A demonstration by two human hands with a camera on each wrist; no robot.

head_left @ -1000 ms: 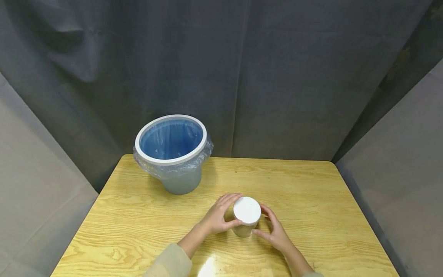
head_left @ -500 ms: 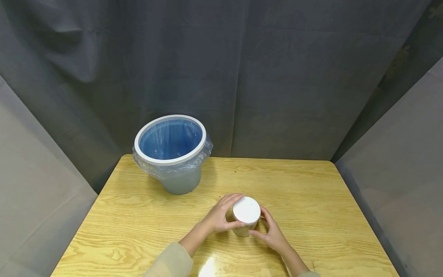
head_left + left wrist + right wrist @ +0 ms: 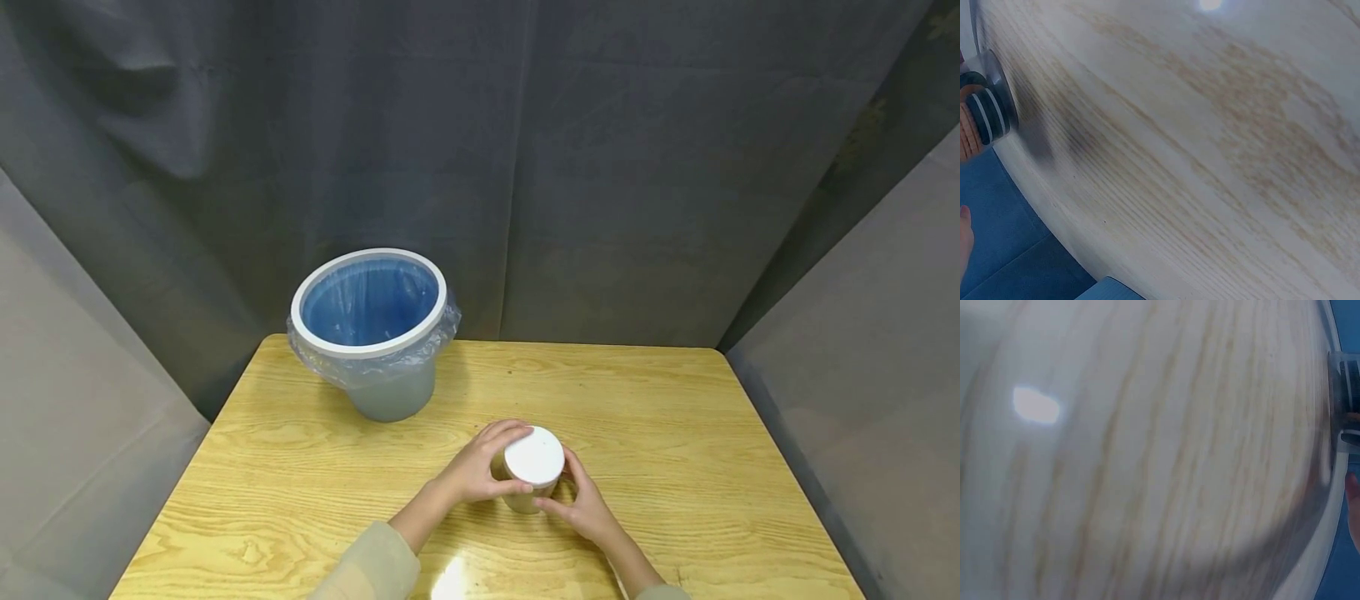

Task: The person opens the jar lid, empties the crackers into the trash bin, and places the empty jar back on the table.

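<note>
A clear jar (image 3: 522, 502) with a white lid (image 3: 534, 456) stands upright on the wooden table. My left hand (image 3: 472, 469) grips the lid from the left, thumb at the near side and fingers over the far edge. From the right, my right hand (image 3: 590, 510) holds the jar's body lower down, with the thumb in front. In the left wrist view, the jar (image 3: 999, 94) shows at the left edge with dark green striped and pinkish band-like contents, kind unclear. The right wrist view catches a slice of the jar (image 3: 1337, 394) at its right edge.
A bin (image 3: 393, 392) with a white rim and a clear liner bag (image 3: 442, 333) stands at the table's back left. The wooden table (image 3: 675, 433) ends at a dark curtain (image 3: 615, 208). Pale panels (image 3: 82, 400) flank both sides.
My left fingers and thumb have slid a little further right around the lid. The right hand has shifted slightly left and closed around the jar's body. The jar stays in place.
</note>
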